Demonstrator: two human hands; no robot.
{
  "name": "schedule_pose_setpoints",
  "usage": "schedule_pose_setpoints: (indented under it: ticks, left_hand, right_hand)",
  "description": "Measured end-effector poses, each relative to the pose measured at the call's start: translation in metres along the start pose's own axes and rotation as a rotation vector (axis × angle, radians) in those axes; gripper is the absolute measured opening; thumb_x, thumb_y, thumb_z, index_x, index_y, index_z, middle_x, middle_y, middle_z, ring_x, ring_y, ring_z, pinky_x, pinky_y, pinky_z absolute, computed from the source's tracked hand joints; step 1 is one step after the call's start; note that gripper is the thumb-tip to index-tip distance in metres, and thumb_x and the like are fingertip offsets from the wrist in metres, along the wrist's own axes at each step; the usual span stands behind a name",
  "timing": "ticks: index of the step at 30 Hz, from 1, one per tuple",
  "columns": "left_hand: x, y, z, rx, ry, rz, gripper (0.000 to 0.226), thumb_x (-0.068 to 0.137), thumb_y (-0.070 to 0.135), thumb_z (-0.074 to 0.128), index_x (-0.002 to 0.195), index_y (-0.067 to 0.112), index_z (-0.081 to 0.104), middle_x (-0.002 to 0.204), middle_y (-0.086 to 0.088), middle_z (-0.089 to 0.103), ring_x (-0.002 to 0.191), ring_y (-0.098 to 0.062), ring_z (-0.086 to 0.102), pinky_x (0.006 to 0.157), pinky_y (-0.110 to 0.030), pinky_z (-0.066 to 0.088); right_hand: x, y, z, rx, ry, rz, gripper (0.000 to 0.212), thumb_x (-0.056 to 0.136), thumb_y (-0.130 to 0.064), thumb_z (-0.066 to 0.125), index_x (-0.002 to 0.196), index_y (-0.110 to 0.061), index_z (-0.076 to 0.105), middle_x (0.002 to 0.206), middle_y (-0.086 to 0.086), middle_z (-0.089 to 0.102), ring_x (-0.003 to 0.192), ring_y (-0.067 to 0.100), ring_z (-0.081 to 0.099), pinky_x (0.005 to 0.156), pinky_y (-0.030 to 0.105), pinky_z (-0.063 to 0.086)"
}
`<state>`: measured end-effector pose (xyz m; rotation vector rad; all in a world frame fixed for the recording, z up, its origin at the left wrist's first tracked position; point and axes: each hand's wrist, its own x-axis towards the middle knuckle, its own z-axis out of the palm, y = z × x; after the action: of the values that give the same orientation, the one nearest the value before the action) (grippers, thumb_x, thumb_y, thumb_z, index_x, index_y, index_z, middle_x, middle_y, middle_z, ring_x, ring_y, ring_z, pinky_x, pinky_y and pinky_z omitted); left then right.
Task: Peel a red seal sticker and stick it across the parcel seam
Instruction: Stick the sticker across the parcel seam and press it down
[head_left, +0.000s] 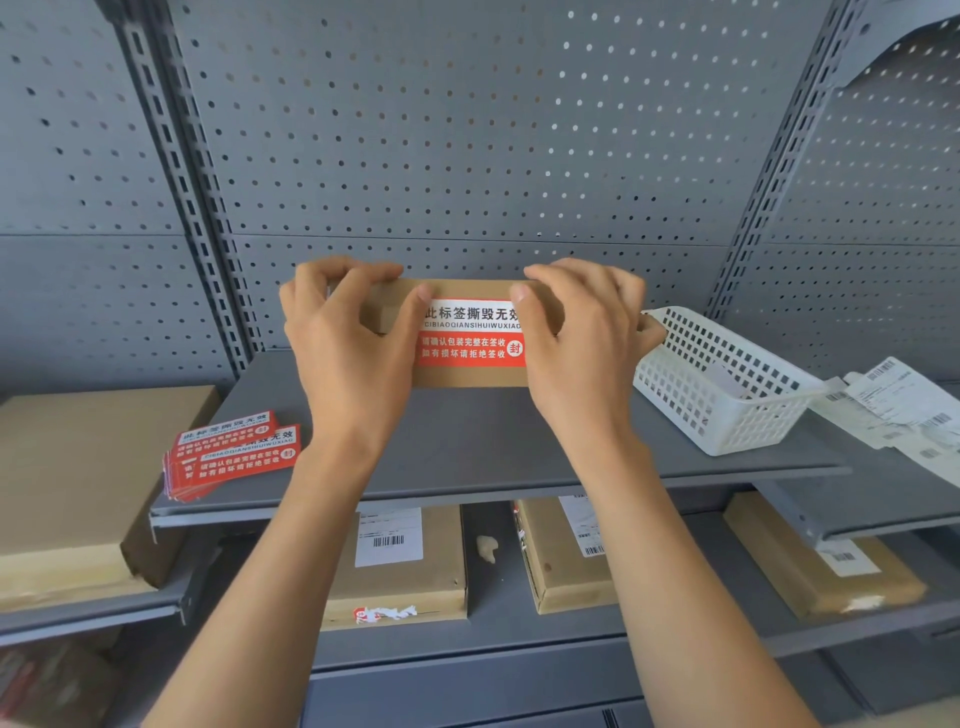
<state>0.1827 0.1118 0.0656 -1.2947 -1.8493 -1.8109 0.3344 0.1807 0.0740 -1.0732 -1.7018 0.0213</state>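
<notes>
up on the grey shelf (467, 441), the left hand (353, 338) and right hand (576, 332) pinch the parcel (467, 288), thumbs pressing the red seal sticker (470, 332). uneven rubbing might wrinkle it or leave corners loose.

— Where's the flat brown cardboard parcel (467, 376)?
— On the grey shelf, its front face toward the camera.
— And the red-and-white rectangular seal sticker (470, 333)?
— Stuck flat on that front face, white band above, red below, reaching the top edge.
</notes>
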Motion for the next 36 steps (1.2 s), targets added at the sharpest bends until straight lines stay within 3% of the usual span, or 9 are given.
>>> schedule_pose_setpoints:
  ticks: [3,8,10,14,17,19,21,30,36]
  left_hand:
    - [-0.001,-0.002,0.0,-0.006,0.004,0.006,0.025,0.095,0.038,0.069,0.114,0.023,0.076,0.115,0.009,0.052,0.115,-0.022,0.05,0.097,-0.032,0.047]
    - [-0.004,-0.003,-0.001,0.024,-0.002,0.018,0.024,0.098,0.031,0.067,0.115,0.017,0.076,0.115,0.003,0.055,0.114,-0.028,0.053,0.093,0.0,0.027]
    - [-0.005,-0.003,-0.001,0.019,-0.005,0.028,0.024,0.099,0.03,0.066,0.115,0.017,0.076,0.116,0.003,0.055,0.115,-0.026,0.051,0.094,-0.003,0.029]
    - [-0.009,-0.007,-0.002,0.006,0.002,0.054,0.022,0.101,0.026,0.062,0.117,0.018,0.075,0.117,0.006,0.055,0.117,-0.021,0.049,0.096,-0.032,0.046]
    - [-0.016,-0.012,-0.004,0.015,-0.007,0.05,0.02,0.1,0.024,0.064,0.116,0.018,0.075,0.118,0.003,0.057,0.117,-0.022,0.05,0.096,-0.02,0.041]
    - [-0.023,-0.016,-0.007,0.03,-0.019,0.039,0.018,0.099,0.022,0.066,0.114,0.018,0.076,0.118,0.004,0.057,0.117,-0.023,0.051,0.095,-0.007,0.032]
    - [-0.031,-0.021,-0.009,0.034,-0.037,0.014,0.017,0.098,0.02,0.067,0.112,0.017,0.076,0.117,0.006,0.056,0.117,-0.023,0.051,0.093,-0.002,0.028]
    - [-0.062,-0.037,-0.015,0.051,-0.094,-0.021,0.014,0.095,0.015,0.072,0.108,0.016,0.076,0.117,0.001,0.058,0.116,-0.019,0.047,0.094,-0.005,0.031]
    - [-0.074,-0.045,-0.017,0.088,-0.115,-0.008,0.014,0.093,0.013,0.073,0.106,0.012,0.076,0.115,-0.004,0.059,0.113,-0.022,0.047,0.093,-0.009,0.032]
  right_hand:
    - [0.0,0.003,-0.001,0.029,-0.006,0.002,0.022,0.1,-0.035,0.056,0.111,-0.03,0.074,0.123,-0.011,0.067,0.123,0.018,0.045,0.092,0.043,0.025]
    - [-0.002,0.007,-0.001,0.035,-0.015,-0.003,0.025,0.1,-0.025,0.053,0.114,-0.031,0.074,0.126,-0.011,0.066,0.122,0.017,0.044,0.091,0.04,0.023]
    - [-0.003,0.009,-0.001,0.03,-0.028,-0.011,0.027,0.1,-0.022,0.053,0.116,-0.031,0.073,0.127,-0.011,0.066,0.122,0.018,0.044,0.093,0.043,0.026]
    - [-0.007,0.012,-0.002,0.022,-0.05,-0.019,0.032,0.098,-0.018,0.051,0.118,-0.03,0.072,0.13,-0.01,0.065,0.124,0.019,0.044,0.096,0.052,0.032]
    - [-0.014,0.015,-0.004,0.02,-0.066,-0.024,0.032,0.099,-0.02,0.049,0.119,-0.03,0.072,0.131,-0.01,0.064,0.125,0.019,0.045,0.097,0.054,0.033]
    - [-0.023,0.019,-0.005,0.028,-0.083,-0.027,0.031,0.099,-0.018,0.051,0.119,-0.029,0.072,0.131,-0.009,0.064,0.125,0.02,0.045,0.096,0.051,0.033]
    - [-0.033,0.024,-0.004,0.031,-0.105,-0.03,0.031,0.1,-0.015,0.053,0.12,-0.028,0.072,0.131,-0.008,0.064,0.126,0.018,0.043,0.094,0.047,0.031]
    - [-0.064,0.038,0.0,0.048,-0.161,-0.008,0.026,0.098,-0.01,0.06,0.116,-0.023,0.075,0.127,-0.003,0.067,0.119,0.024,0.046,0.095,0.059,0.041]
    - [-0.077,0.04,0.0,0.033,-0.193,0.006,0.027,0.096,-0.008,0.063,0.115,-0.024,0.075,0.128,-0.002,0.066,0.12,0.025,0.048,0.095,0.056,0.04]
